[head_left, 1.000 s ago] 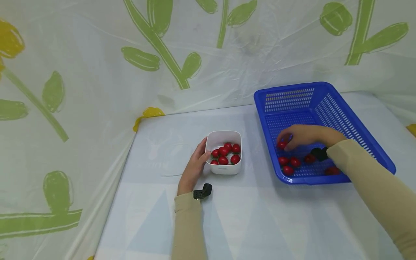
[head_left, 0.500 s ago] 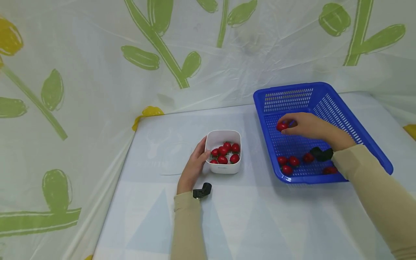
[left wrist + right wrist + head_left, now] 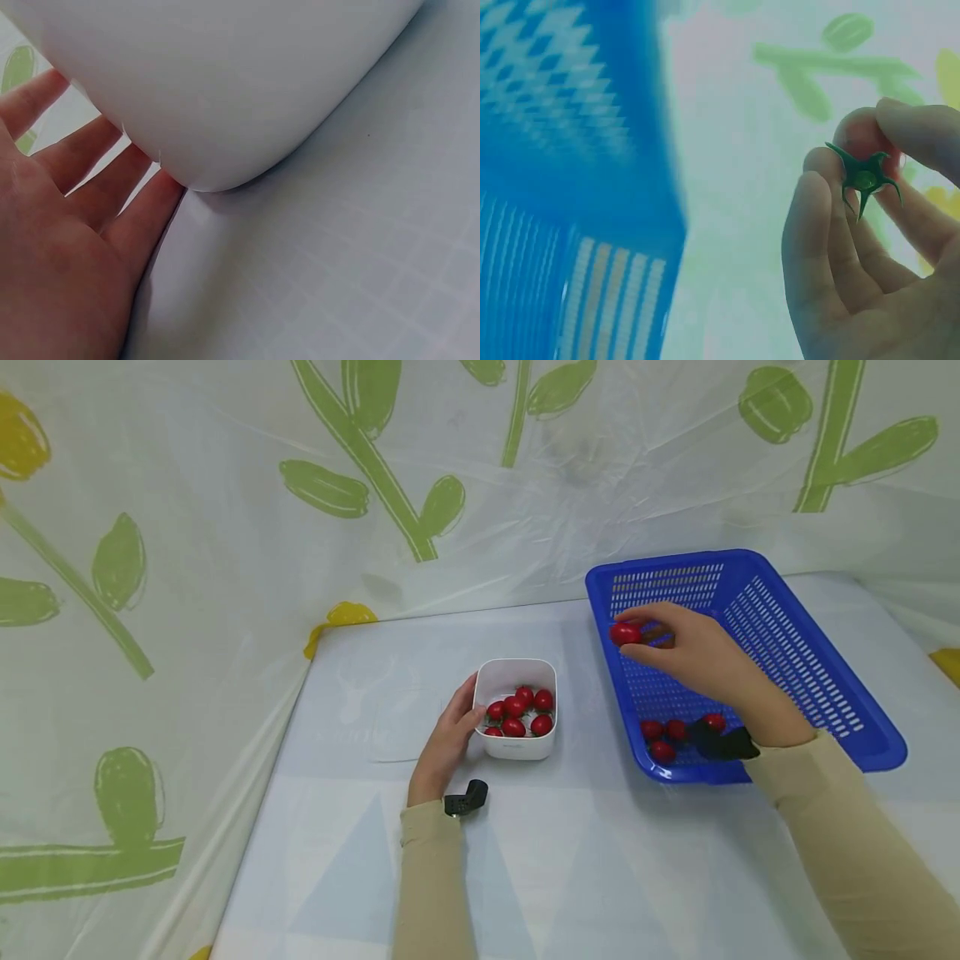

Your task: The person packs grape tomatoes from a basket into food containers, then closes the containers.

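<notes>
A white square container (image 3: 517, 748) stands on the table with several cherry tomatoes (image 3: 514, 707) inside. My left hand (image 3: 450, 737) holds its left side, the thumb by the rim; in the left wrist view the fingers (image 3: 79, 154) lie against the outer wall. Above the left rim of the blue basket (image 3: 637, 758), my right hand (image 3: 693, 647) pinches one cherry tomato (image 3: 625, 633) between thumb and fingertips. The right wrist view shows this tomato's green leafy top (image 3: 865, 178) turned to the camera. Several more tomatoes (image 3: 663, 752) lie in the basket's near left corner.
A faint, clear flat sheet or lid (image 3: 405, 727) lies on the table left of the container. Behind the table hangs a white curtain (image 3: 225, 527) with a green leaf print. The basket's raised slotted walls stand right of the container.
My right hand has lifted the tomato off the basket's floor and carried it up and to the left, to the basket's left rim. My left hand and the container have stayed put.
</notes>
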Tool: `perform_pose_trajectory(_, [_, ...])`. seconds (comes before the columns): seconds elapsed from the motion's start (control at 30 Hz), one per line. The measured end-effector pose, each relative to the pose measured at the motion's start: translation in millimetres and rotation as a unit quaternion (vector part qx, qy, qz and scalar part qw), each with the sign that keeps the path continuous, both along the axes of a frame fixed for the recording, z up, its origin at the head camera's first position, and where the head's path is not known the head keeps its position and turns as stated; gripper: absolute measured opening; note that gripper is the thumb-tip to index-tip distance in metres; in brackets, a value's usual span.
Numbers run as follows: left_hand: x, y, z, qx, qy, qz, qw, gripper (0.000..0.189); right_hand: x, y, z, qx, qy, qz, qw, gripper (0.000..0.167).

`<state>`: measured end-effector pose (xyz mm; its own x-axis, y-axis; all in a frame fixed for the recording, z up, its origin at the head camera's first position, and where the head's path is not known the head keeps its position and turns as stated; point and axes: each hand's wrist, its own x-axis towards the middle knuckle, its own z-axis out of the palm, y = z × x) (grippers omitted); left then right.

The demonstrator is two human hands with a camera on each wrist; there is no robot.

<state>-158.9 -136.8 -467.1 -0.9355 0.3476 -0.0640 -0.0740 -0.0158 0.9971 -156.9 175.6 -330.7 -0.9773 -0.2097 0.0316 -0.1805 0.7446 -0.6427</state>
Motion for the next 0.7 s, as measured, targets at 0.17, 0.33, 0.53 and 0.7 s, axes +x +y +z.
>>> perform_pose_trajectory(0.17, [0.5,0.5,2.4,-0.008,0.000,0.002,1.0000,0.059,10.9,-27,-3.6,-0.043,0.014,-0.007,0.9990,0.045])
perform_pose_trajectory(0.33, [-1.0,1.1,0.5,-0.016,-0.002,0.003,0.9999,0.052,14.3,-52,-14.2,-0.080,0.028,-0.005,0.9964,0.044])
perform_pose_trajectory(0.53, [-0.6,0.0,-0.8,-0.010,0.013,0.003,0.9999,0.058,8.0,-74,-25.4,-0.106,0.045,0.022,0.9931,0.042])
perform_pose_trajectory(0.7, [0.2,-0.6,2.6,-0.012,0.010,0.004,0.9999,0.059,-0.2,-91,-35.2,-0.116,0.045,0.033,0.9916,0.042])
